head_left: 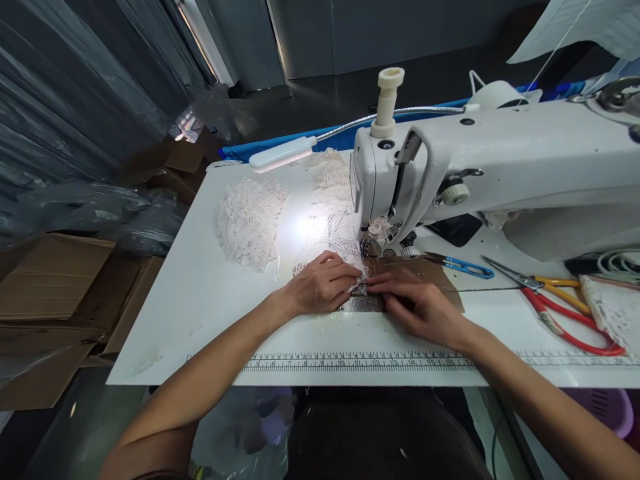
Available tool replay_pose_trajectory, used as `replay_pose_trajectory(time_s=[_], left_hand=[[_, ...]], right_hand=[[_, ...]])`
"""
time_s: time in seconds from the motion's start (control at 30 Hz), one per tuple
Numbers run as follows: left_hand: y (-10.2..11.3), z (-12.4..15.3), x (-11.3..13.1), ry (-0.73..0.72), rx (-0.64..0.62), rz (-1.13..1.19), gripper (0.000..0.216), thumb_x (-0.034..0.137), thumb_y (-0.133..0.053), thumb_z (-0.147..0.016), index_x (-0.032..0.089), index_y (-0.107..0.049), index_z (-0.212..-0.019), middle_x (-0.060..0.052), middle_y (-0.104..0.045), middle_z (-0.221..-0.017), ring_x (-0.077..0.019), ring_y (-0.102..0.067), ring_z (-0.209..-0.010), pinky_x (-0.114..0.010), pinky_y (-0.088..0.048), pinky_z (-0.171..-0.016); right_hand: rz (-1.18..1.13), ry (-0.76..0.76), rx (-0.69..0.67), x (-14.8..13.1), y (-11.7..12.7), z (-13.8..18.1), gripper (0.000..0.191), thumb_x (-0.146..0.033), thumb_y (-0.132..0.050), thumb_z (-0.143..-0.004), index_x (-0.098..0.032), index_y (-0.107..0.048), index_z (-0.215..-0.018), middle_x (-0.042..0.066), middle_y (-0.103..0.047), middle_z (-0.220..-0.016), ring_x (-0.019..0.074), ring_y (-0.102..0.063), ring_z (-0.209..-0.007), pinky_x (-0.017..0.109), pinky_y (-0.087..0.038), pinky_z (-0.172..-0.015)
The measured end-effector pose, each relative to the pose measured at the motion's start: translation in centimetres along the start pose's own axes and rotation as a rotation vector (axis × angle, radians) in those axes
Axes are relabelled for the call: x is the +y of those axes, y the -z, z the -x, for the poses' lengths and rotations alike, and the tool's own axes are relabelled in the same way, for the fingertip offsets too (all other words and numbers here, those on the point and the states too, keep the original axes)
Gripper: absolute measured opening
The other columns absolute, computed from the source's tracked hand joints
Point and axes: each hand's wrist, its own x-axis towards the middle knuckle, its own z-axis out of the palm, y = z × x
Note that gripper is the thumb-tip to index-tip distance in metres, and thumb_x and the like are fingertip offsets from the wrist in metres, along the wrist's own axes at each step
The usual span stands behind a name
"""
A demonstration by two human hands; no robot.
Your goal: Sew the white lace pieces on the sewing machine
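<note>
My left hand [320, 285] and my right hand [417, 303] meet on a small piece of white lace [359, 285] just in front of the needle area of a white sewing machine [480, 167]. Both hands pinch the lace between their fingertips and press it flat on the white table [200, 293]. The lace runs back under my left hand towards a larger lace piece [330, 227] lit by the machine's lamp. A brown card [425, 270] lies under my right hand's fingers.
A lace heap [249, 223] sits at the table's back left. Blue snips [465, 268] and red and yellow scissors [560, 307] lie to the right, next to more lace [613, 307]. A ruler strip [360, 362] runs along the front edge. Cardboard boxes [50, 280] stand on the floor at left.
</note>
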Motion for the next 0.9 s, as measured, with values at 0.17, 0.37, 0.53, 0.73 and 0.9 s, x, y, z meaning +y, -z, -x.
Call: replay_pose_trajectory(time_s=[0.17, 0.37, 0.53, 0.73, 0.9], left_hand=[[-0.3, 0.1, -0.1, 0.004, 0.036, 0.019, 0.011, 0.011, -0.056, -0.086, 0.014, -0.062, -0.094, -0.008, -0.07, -0.1, -0.0161, -0.066, -0.084, -0.034, -0.054, -0.075], [-0.6, 0.2, 0.0, 0.078, 0.081, 0.071, 0.011, 0.01, -0.055, -0.085, 0.013, -0.063, -0.092, -0.007, -0.071, -0.094, -0.0147, -0.067, -0.08, -0.031, -0.057, -0.072], [-0.3, 0.0, 0.3, 0.112, 0.074, 0.089, 0.011, 0.016, -0.056, -0.085, 0.015, -0.064, -0.092, -0.006, -0.071, -0.095, -0.0149, -0.067, -0.08, -0.031, -0.057, -0.071], [0.0, 0.0, 0.3, 0.041, -0.009, -0.045, 0.008, 0.016, -0.057, -0.085, 0.018, -0.064, -0.088, -0.004, -0.071, -0.099, -0.0138, -0.064, -0.077, -0.035, -0.052, -0.079], [-0.2, 0.1, 0.4, 0.051, 0.005, -0.048, 0.009, 0.015, -0.056, -0.086, 0.017, -0.063, -0.089, -0.005, -0.071, -0.099, -0.0142, -0.064, -0.08, -0.035, -0.051, -0.08]], right_hand=[[0.109, -0.11, -0.038, 2.0, 2.0, -1.5, 0.032, -0.015, -0.047, -0.088, -0.021, -0.066, -0.113, 0.007, -0.068, -0.106, 0.022, -0.065, -0.096, 0.039, -0.053, -0.087], [0.143, -0.055, -0.03, 1.4, 1.0, -0.9, 0.03, -0.014, -0.048, -0.085, -0.02, -0.067, -0.107, 0.008, -0.065, -0.103, 0.0213, -0.062, -0.095, 0.037, -0.052, -0.084], [0.244, 0.029, -0.103, 0.3, 0.1, 0.1, 0.036, -0.017, -0.05, -0.084, -0.023, -0.065, -0.117, 0.01, -0.058, -0.107, 0.0246, -0.054, -0.104, 0.045, -0.047, -0.092], [0.274, 0.048, -0.101, 0.8, -0.2, 0.2, 0.035, -0.018, -0.049, -0.087, -0.023, -0.065, -0.117, 0.01, -0.057, -0.108, 0.0247, -0.051, -0.105, 0.047, -0.045, -0.093], [0.276, 0.058, -0.087, 0.8, -0.3, 0.2, 0.037, -0.018, -0.05, -0.086, -0.024, -0.064, -0.119, 0.01, -0.057, -0.108, 0.0249, -0.052, -0.104, 0.047, -0.046, -0.092]])
